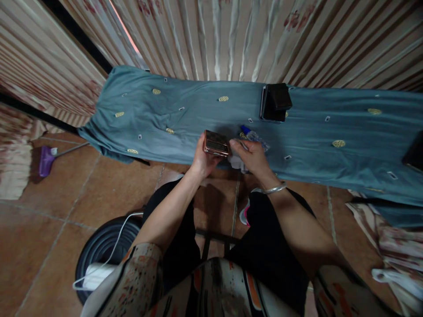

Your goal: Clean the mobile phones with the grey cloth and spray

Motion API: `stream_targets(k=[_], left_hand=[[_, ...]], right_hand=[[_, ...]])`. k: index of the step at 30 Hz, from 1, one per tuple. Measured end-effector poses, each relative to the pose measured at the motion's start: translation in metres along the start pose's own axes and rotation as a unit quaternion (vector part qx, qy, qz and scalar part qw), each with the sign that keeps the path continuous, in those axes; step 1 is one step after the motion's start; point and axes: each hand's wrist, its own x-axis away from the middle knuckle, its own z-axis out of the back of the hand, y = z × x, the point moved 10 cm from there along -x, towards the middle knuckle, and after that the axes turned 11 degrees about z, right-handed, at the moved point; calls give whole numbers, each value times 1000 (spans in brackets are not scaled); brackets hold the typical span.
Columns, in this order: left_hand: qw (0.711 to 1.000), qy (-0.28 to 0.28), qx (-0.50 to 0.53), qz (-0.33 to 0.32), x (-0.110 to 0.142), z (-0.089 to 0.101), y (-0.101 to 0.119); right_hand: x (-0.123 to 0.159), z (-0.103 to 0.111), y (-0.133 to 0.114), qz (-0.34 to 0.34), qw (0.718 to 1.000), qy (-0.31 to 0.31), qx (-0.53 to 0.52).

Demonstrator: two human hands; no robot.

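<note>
My left hand (202, 160) is closed around a small dark case with shiny rose-gold edges (216, 143), held over the near edge of the covered table. Its exact kind is unclear. Close to the case's right side, my right hand (250, 155) pinches a pale grey-white cloth (237, 163) that hangs below the fingers. Just beyond the right hand, a clear bottle with a blue cap (256, 136) lies on its side. Farther back, dark flat items with a small black box on top (276, 102) rest on the teal tablecloth (194, 105).
Pleated curtains (228, 39) hang behind the table. A dark object (414, 152) sits at its right end. On the tiled floor are a purple brush head (47, 160) and a round black base (105, 242) carrying a white device with a cable (99, 275).
</note>
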Motion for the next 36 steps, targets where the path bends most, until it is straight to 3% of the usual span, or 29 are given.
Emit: stream_targets(k=[4, 10, 24, 36], left_hand=[[1000, 27, 2, -3, -4, 8, -1], [999, 32, 15, 6, -6, 3, -6], [999, 23, 20, 30, -4, -2, -13], [1000, 8, 10, -2, -10, 0, -10]], right_hand=[[4, 21, -30, 108, 976, 65, 177], [11, -7, -47, 191, 955, 10, 228], [13, -21, -46, 238, 947, -50, 212], [15, -23, -47, 236, 952, -56, 186]])
